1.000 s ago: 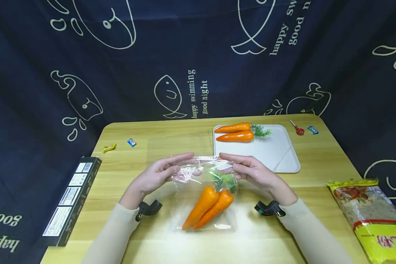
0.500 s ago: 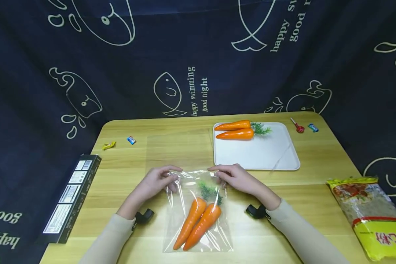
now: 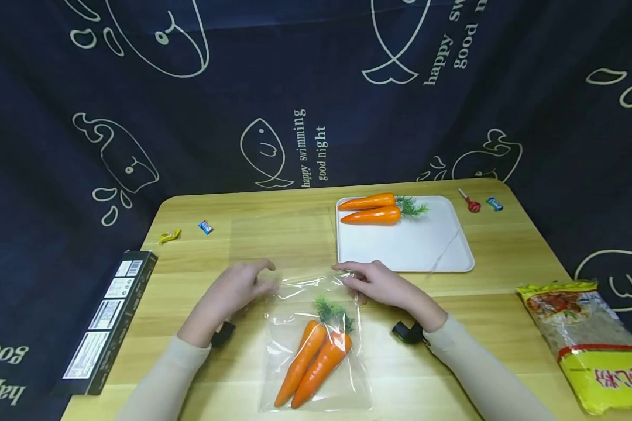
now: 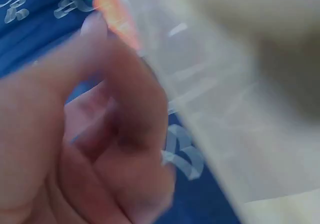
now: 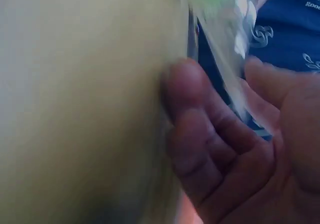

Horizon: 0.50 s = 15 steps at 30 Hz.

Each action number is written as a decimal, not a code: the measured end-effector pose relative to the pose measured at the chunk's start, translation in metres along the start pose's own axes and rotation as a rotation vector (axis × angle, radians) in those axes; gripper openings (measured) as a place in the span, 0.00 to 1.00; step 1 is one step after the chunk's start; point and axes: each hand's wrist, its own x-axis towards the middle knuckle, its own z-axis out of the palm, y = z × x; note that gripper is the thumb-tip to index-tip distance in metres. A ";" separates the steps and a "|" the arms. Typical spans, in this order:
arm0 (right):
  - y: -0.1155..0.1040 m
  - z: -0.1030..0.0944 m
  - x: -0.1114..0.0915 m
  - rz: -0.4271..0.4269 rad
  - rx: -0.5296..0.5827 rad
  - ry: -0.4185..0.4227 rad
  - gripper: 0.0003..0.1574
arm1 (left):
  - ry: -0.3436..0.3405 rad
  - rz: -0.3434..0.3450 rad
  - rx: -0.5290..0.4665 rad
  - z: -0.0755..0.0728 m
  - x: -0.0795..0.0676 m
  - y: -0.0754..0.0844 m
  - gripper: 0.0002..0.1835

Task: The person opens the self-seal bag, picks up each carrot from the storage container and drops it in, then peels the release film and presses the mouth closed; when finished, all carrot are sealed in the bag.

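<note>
Head, clear bag (image 3: 355, 383): on table (image 3: 189, 278), two carrots (image 3: 322, 369) inside, leafy ends toward the mouth
Head, left hand (image 3: 233, 290): by the mouth's left corner, thumb and index apart, looks released
Head, right hand (image 3: 377, 284): pinching the right corner
Head, mouth: held one side only, so a pull could skew it or let it sag
Head, flat film (image 3: 281, 240): just beyond, could cling to the bag if they touch
Left wrist, fingers: loosely curled, blurred, nothing seen between them
Right wrist, bag edge: between thumb and fingers, firmness can't tell, slick plastic could slip
</note>
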 end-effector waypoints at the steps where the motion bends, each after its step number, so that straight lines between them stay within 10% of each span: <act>1: -0.002 -0.009 -0.003 0.001 -0.002 0.022 0.24 | 0.074 0.026 0.035 -0.008 0.005 0.006 0.16; 5: -0.003 -0.056 -0.015 0.008 0.078 0.292 0.21 | 0.275 0.072 -0.108 -0.025 0.044 0.025 0.05; 9: 0.010 -0.097 -0.014 0.088 0.134 0.593 0.22 | 0.261 0.021 -0.406 -0.005 0.095 0.027 0.09; 15: 0.039 -0.121 0.009 0.306 -0.004 0.569 0.30 | 0.124 -0.010 -0.372 0.039 0.140 0.011 0.18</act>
